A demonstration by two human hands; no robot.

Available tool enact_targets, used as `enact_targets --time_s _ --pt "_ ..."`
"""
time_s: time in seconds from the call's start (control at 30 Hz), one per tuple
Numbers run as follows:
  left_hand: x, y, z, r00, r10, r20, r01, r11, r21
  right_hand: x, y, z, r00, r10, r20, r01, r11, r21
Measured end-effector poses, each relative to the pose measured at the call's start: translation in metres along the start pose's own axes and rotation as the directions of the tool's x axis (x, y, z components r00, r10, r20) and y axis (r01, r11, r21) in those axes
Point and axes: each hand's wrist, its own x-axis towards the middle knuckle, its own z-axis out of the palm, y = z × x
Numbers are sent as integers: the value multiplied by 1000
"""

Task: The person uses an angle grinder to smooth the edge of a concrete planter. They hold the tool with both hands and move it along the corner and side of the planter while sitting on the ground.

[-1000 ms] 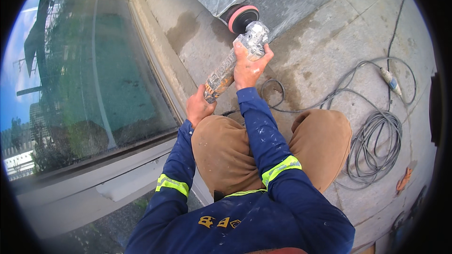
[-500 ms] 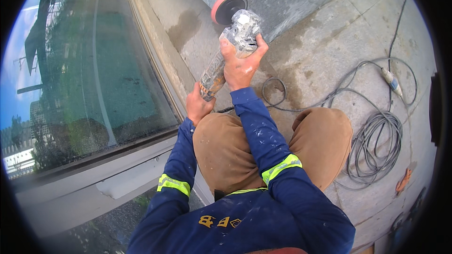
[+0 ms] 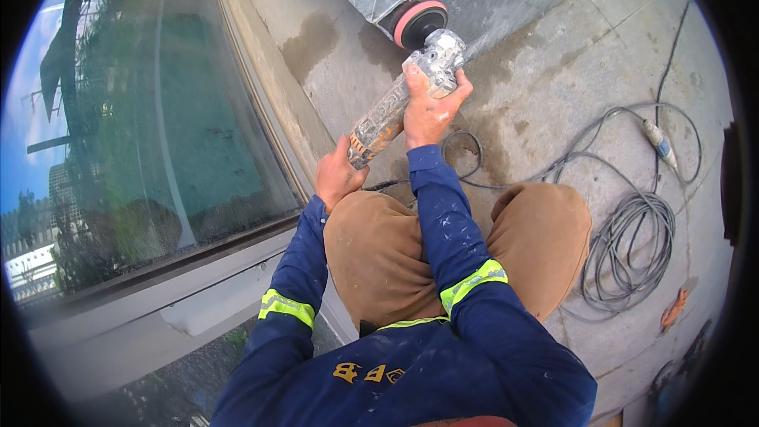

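While the left fingers and right fingers hold a dusty tool, upper middle, I can't see behind its round disc.

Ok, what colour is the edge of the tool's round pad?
The pad's edge is pinkish red; it shows in the head view.

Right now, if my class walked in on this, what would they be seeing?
A person holds a dusty power tool with both bare hands: the left grip is at its rear end, the right grip nearer its head. The tool's pink-edged round pad is by a corner of a grey block; whether it touches or spins, I can't tell. A coiled cable lies on the ground to the right.
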Motion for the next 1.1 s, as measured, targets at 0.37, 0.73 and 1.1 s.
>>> enact_targets --time_s 0.37,0.73,1.1 --pt "6 1 5 997 47 -65 -51 998 -48 3 2 0 997 -62 45 63 998 -7" --pt "4 9 4 994 22 -103 -30 997 -71 -1 1 2 991 -88 97 83 995 51" --pt "-4 1 4 997 22 -79 -28 997 -73 -9 1 2 992 -78 94 73 996 56"
